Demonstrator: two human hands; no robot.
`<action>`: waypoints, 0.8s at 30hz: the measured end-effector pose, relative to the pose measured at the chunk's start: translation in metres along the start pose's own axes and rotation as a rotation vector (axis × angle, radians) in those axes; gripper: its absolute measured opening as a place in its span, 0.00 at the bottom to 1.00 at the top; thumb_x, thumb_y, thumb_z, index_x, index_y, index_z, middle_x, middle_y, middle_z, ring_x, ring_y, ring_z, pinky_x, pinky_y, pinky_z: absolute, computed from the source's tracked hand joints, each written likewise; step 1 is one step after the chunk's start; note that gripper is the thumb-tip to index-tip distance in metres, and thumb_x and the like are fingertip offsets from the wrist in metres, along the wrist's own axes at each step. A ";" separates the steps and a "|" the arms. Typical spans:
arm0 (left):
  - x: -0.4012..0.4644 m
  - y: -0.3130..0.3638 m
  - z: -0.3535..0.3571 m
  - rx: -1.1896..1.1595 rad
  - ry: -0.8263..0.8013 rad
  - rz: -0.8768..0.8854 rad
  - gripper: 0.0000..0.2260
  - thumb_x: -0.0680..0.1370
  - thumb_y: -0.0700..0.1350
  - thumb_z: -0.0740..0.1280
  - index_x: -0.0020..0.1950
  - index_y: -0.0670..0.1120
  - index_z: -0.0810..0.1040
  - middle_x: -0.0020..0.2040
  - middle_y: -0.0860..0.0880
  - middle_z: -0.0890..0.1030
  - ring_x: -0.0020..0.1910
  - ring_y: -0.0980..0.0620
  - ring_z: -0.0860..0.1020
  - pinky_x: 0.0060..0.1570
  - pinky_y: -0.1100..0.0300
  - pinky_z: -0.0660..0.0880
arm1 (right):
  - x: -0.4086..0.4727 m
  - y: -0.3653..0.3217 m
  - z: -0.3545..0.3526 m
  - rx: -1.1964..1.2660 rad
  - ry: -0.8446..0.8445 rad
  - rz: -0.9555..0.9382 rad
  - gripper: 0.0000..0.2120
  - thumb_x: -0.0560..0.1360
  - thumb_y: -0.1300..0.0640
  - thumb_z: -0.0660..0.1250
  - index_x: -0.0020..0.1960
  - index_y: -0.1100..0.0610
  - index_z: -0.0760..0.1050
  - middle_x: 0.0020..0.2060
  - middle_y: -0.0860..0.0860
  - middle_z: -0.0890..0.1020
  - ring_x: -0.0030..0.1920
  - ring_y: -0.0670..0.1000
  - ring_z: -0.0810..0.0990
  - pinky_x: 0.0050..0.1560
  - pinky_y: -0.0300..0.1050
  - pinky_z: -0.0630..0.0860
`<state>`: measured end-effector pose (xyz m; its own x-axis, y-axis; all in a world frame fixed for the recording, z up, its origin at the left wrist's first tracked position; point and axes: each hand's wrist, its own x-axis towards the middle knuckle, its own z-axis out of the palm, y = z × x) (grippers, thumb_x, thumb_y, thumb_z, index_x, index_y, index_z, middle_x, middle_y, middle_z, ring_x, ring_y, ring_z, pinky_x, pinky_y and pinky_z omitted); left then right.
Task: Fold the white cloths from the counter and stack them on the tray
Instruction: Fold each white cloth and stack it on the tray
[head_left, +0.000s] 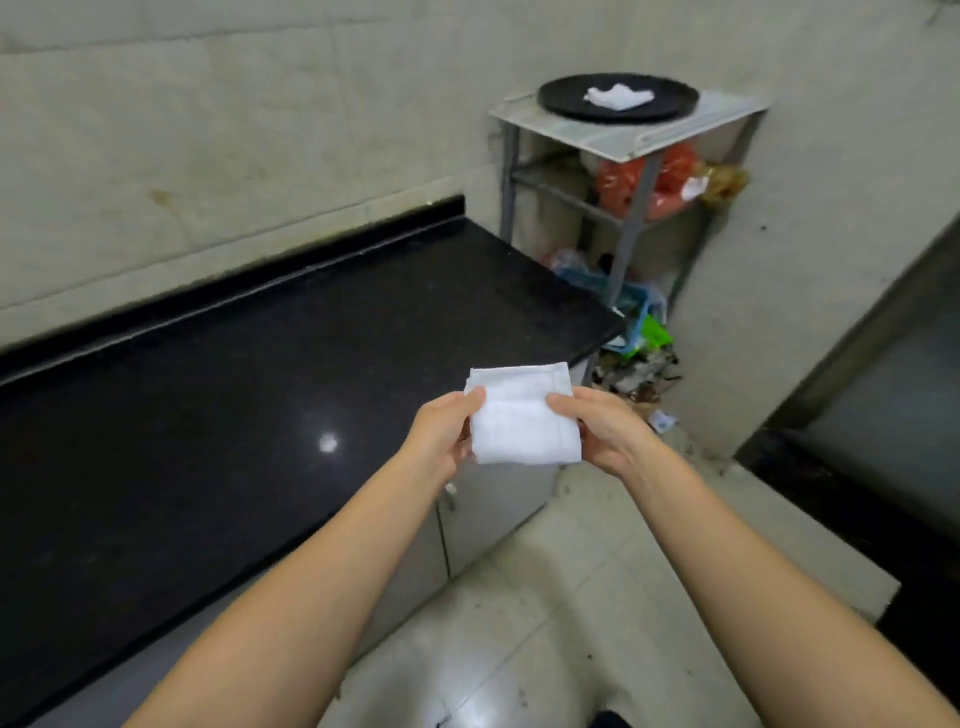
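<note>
Pale tiled walls are closing in a narrow kitchen corner, and both hands are working in front of the black counter. Left hand is gripping the left edge of a folded white cloth, thumb lying on top and fingers curling underneath. Right hand is gripping the opposite edge the same way, thumb pressing the upper face. Between them the cloth is hanging in the air as a neat rectangle, just past the counter's right front corner and above the floor. Bare forearms are stretching up from the bottom of the view. Beyond the counter's right end, a metal stand is standing against the wall, and a round black tray is sitting on its pale top. Another white cloth is lying near the middle of that tray, loosely crumpled rather than flat. Orange bags are sitting on the stand's lower shelf, and litter is lying on the floor around its feet.
</note>
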<state>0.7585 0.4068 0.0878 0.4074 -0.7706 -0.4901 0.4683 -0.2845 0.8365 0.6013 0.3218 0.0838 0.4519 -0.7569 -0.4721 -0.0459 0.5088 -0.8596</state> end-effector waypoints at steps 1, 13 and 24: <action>0.010 0.000 0.030 0.016 -0.035 0.000 0.07 0.79 0.41 0.64 0.41 0.45 0.76 0.34 0.49 0.80 0.31 0.54 0.78 0.28 0.63 0.74 | 0.002 -0.011 -0.028 0.021 0.031 -0.022 0.16 0.75 0.66 0.64 0.62 0.69 0.73 0.54 0.64 0.80 0.47 0.59 0.80 0.58 0.59 0.74; 0.119 0.002 0.316 0.008 -0.166 -0.012 0.06 0.78 0.42 0.65 0.41 0.45 0.75 0.41 0.45 0.80 0.35 0.50 0.79 0.34 0.58 0.76 | 0.083 -0.145 -0.283 0.019 0.165 -0.109 0.17 0.75 0.66 0.65 0.63 0.70 0.72 0.48 0.62 0.81 0.37 0.53 0.83 0.38 0.46 0.81; 0.304 0.156 0.397 0.063 -0.134 0.268 0.07 0.78 0.44 0.66 0.42 0.45 0.78 0.38 0.46 0.81 0.35 0.49 0.78 0.38 0.56 0.73 | 0.285 -0.328 -0.298 -0.074 0.026 -0.289 0.06 0.75 0.65 0.66 0.52 0.62 0.78 0.46 0.56 0.84 0.40 0.51 0.84 0.42 0.46 0.82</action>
<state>0.6438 -0.0984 0.1669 0.4011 -0.8899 -0.2170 0.3065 -0.0929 0.9473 0.4798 -0.1828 0.1732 0.4329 -0.8766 -0.2099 0.0161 0.2404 -0.9705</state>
